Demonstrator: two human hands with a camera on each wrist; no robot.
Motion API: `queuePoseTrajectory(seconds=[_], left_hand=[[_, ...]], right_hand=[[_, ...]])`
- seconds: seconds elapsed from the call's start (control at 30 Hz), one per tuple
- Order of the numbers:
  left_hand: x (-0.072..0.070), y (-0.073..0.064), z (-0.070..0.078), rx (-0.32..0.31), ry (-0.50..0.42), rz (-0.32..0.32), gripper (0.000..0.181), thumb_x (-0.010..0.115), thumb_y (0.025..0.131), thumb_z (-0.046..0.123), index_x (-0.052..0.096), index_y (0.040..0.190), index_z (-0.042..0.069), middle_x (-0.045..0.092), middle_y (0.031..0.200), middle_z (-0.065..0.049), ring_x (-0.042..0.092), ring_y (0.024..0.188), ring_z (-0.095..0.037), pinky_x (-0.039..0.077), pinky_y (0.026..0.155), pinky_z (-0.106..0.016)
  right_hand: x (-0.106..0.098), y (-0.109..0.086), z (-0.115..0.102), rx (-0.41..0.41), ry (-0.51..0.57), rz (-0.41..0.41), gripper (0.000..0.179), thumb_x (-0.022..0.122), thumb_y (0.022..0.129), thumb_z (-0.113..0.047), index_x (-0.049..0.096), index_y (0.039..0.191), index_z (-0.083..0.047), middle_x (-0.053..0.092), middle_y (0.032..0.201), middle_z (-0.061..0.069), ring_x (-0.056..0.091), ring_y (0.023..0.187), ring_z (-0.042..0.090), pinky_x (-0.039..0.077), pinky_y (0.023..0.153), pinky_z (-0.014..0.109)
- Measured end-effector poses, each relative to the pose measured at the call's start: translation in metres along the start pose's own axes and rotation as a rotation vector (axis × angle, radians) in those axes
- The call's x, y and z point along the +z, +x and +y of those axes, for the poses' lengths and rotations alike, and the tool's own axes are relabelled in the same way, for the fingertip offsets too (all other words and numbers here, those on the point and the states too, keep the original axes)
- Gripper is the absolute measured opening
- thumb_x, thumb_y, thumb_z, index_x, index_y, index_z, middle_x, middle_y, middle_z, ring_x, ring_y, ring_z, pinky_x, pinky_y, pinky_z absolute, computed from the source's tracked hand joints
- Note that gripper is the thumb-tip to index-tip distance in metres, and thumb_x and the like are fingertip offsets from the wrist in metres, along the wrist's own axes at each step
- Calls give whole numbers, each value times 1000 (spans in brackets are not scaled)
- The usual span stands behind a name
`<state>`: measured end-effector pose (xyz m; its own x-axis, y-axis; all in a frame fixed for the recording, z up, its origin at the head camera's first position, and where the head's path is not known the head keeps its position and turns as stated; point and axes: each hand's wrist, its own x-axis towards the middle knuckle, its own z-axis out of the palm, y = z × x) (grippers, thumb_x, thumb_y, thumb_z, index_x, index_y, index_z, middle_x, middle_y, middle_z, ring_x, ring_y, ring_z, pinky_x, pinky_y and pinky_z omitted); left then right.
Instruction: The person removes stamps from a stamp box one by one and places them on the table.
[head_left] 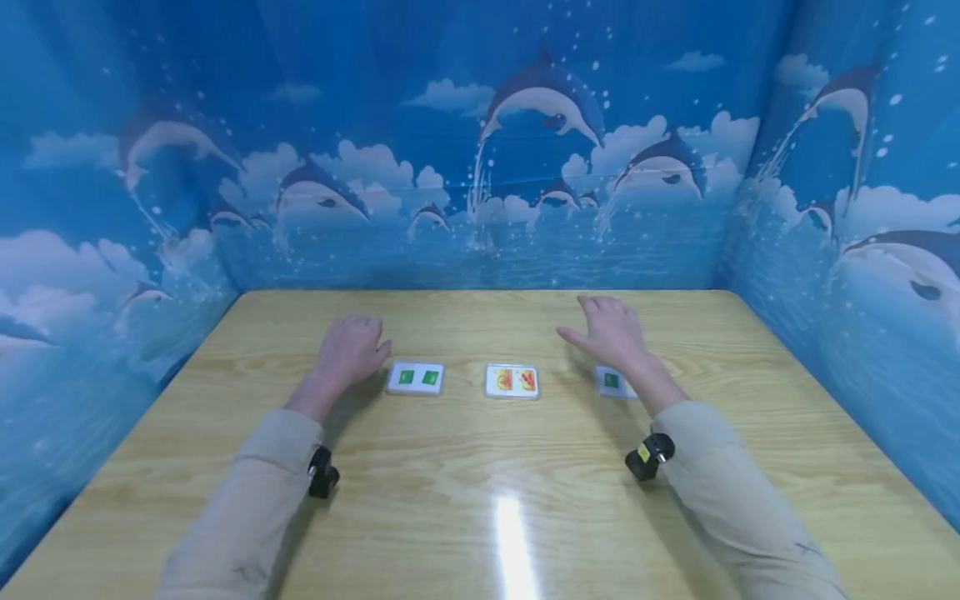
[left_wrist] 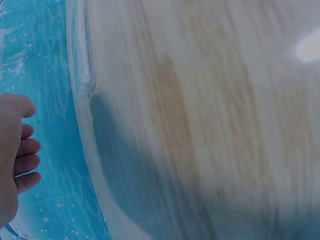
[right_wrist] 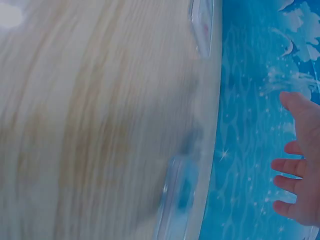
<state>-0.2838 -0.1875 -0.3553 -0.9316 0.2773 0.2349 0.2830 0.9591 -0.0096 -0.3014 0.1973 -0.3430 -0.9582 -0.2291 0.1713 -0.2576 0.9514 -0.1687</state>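
Three flat clear-edged card cases lie in a row on the wooden table. The left case (head_left: 415, 378) shows two green squares, and the middle case (head_left: 512, 382) shows two orange and red food pictures. My left hand (head_left: 352, 348) hovers just left of the left case, its fingers loosely curled around nothing. Above the right case (head_left: 611, 382) is my right hand (head_left: 611, 332), fingers spread and thumb out, holding nothing. My wrist and forearm hide part of that case, leaving one green square visible. In the right wrist view, the right hand (right_wrist: 304, 165) appears raised over the tabletop.
The pale wood table (head_left: 450, 467) runs back to blue curtains (head_left: 420, 242) printed with dolphins and clouds. These curtains stand along the back and both sides. A bright light reflection lies on the near tabletop. Each sleeved wrist carries a small black camera (head_left: 322, 473).
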Motion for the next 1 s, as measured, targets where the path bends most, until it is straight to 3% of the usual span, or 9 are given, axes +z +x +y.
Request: queuePoseTrajectory(seconds=[0.13, 0.27, 0.47, 0.6, 0.73, 0.87, 1.0], left_hand=[[-1, -2, -2, 13, 33, -1, 26, 60, 88, 27, 53, 77, 3, 49, 65, -7, 49, 63, -23, 43, 60, -36], [1, -5, -6, 4, 46, -57, 32, 59, 87, 31, 57, 85, 0, 52, 72, -10, 51, 69, -26, 45, 64, -39], [3, -9, -9, 27, 10, -146, 43, 57, 87, 41, 56, 97, -1, 54, 82, -12, 52, 75, -27, 45, 70, -43], [2, -12, -7, 61, 0, -179, 55, 57, 86, 48, 55, 109, -2, 58, 97, -16, 54, 90, -32, 43, 81, -49], [3, -13, -6, 133, 17, -188, 61, 57, 86, 50, 54, 118, -1, 57, 114, -20, 51, 108, -36, 35, 95, -53], [4, -13, -4, 207, 46, -176, 62, 58, 85, 50, 54, 120, -1, 56, 117, -19, 48, 113, -35, 30, 100, -52], [5, -15, -2, 207, 17, -208, 70, 57, 83, 57, 52, 123, -1, 54, 121, -20, 47, 115, -34, 29, 102, -52]], right_hand=[[-3, 5, -19, -48, 10, 11, 70, 55, 88, -49, 41, 136, 0, 51, 127, 21, 48, 115, 37, 39, 92, 53], [-2, 9, -37, -95, 21, 11, 65, 58, 87, -46, 45, 134, -2, 59, 117, 16, 55, 103, 30, 47, 81, 46], [3, 13, -62, -152, -7, -24, 67, 58, 86, -49, 45, 135, -5, 54, 123, 16, 51, 110, 31, 44, 85, 47], [6, 14, -77, -200, -14, -29, 67, 59, 85, -50, 46, 134, -6, 53, 125, 16, 49, 112, 32, 42, 88, 48], [10, 15, -89, -240, -28, -39, 67, 57, 85, -51, 46, 134, -7, 52, 125, 14, 47, 114, 30, 40, 91, 48], [15, 15, -101, -273, -29, -55, 67, 57, 85, -51, 45, 135, -7, 51, 126, 13, 46, 115, 29, 38, 93, 48], [19, 15, -114, -289, -14, -83, 68, 58, 84, -51, 45, 135, -8, 50, 127, 13, 44, 117, 28, 36, 94, 47]])
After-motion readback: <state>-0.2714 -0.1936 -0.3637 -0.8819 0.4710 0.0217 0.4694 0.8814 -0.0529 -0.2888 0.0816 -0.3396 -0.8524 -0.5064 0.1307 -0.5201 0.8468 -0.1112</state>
